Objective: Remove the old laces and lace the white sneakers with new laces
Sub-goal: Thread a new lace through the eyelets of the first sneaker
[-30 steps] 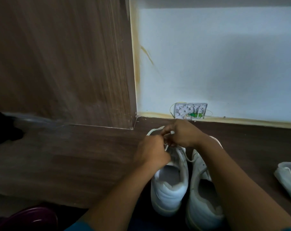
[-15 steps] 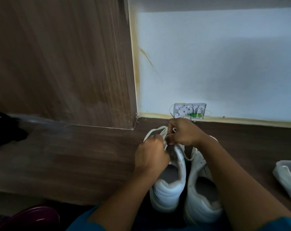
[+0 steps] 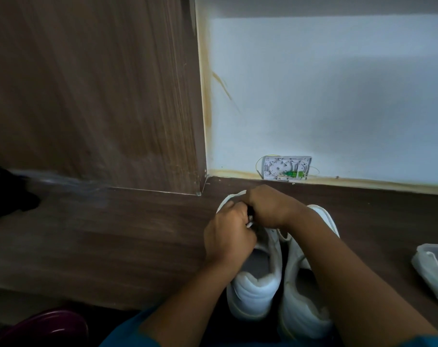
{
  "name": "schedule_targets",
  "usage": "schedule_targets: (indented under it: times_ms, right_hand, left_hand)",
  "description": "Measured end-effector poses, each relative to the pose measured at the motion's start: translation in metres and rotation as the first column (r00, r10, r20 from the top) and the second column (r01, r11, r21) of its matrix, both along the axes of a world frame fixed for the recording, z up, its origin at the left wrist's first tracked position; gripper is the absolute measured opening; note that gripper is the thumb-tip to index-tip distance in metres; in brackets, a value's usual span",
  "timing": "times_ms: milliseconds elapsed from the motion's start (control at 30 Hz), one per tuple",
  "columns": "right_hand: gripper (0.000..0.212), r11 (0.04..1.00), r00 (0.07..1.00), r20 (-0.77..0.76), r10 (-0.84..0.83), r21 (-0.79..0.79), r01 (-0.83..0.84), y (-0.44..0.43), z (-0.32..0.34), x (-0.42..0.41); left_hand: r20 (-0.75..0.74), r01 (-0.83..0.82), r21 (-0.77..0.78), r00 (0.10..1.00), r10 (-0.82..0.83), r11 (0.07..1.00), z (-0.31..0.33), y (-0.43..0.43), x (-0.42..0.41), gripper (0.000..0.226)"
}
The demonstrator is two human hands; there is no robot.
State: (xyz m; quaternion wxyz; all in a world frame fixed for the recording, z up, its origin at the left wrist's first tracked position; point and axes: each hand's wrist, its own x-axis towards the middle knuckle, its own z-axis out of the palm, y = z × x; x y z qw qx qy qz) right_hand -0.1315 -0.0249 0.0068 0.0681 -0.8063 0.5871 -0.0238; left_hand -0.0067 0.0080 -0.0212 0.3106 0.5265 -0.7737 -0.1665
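Two white sneakers stand side by side on the wooden floor (image 3: 127,236), heels toward the camera and toes toward the wall. The sides of the left sneaker (image 3: 255,294) and the right sneaker (image 3: 300,306) are just about touching.

- Both hands work over the forepart of the left sneaker, knuckle to knuckle.
- Left hand (image 3: 229,236): back of the hand up, fingers curled in a tight grip. A short bit of white lace (image 3: 250,223) shows at its fingertips, pinched there.
- Right hand (image 3: 270,207): reaches across from the right, its forearm passing over the right sneaker. The fingers are curled downward next to the left hand. Its fingertips are hidden under the hand, so I cannot tell what this grip has hold of.
- A thin white curve shows just beyond the knuckles. It may be the toe rim or a lace loop; I cannot tell which.
- The eyelets and tongue of the left sneaker are covered by the hands. Its heel collar and opening are in plain view.

Surroundings:
- A small open wall box (image 3: 287,167) with green connectors inside sits low on the white wall (image 3: 325,96), just beyond the sneakers.
- A brown wood-grain panel (image 3: 92,91) stands to the left of the wall.
- A translucent plastic container (image 3: 436,269) sits on the floor at the right edge, well apart from the sneakers.
- A black object (image 3: 7,194) lies at the far left, blurred.
- A dark maroon rounded object (image 3: 45,326) is in the lower left corner.
- Teal fabric (image 3: 127,334) shows at the bottom edge.
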Motion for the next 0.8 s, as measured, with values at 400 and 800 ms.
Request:
schedule_targets:
  times_ms: [400,800]
  right_hand:
    - [0.038,0.998,0.972,0.23,-0.055,0.042,0.046,0.009,0.006,-0.001]
    - [0.034,0.997,0.972,0.225,-0.071,0.022,0.068,0.007,0.007,-0.005]
  left_hand:
    - [-0.005,0.009,0.095,1.0,-0.008,0.995,0.004,-0.004,0.001,0.029]
    - [-0.507,0.359,0.591,0.862,-0.013,0.722,0.009,-0.032,0.012,0.009]
